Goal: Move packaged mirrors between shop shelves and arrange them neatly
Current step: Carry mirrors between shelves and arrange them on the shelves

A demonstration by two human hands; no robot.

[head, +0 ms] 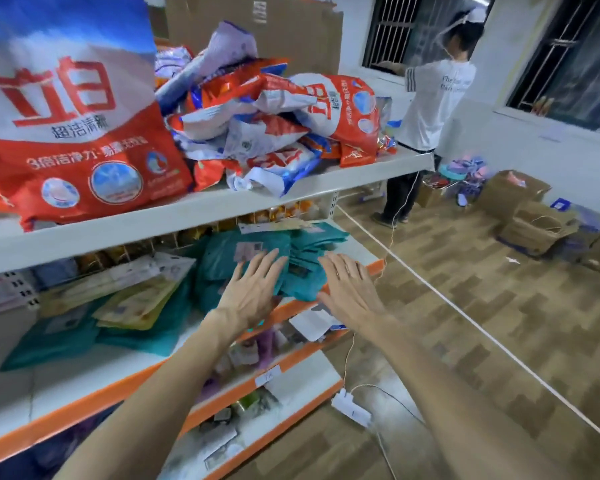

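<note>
A heap of teal packaged mirrors [243, 251] lies on the middle shelf [125, 379], which has an orange front edge. My left hand [250, 289] lies flat on the heap with straight fingers. My right hand [347, 285] reaches to the heap's right end, fingers straight, touching the teal packs near the shelf's corner. More teal packs [49, 344] and yellowish flat packets [136, 303] lie further left on the same shelf. The back of the heap is hidden under the shelf above.
The top shelf [361, 171] carries red and white detergent bags [70, 133]. Lower shelves [291, 386] hold small goods. A person [430, 109] stands at the aisle's far end. Cardboard boxes [530, 216] sit on the wooden floor at right. A thin cord [465, 317] crosses the floor.
</note>
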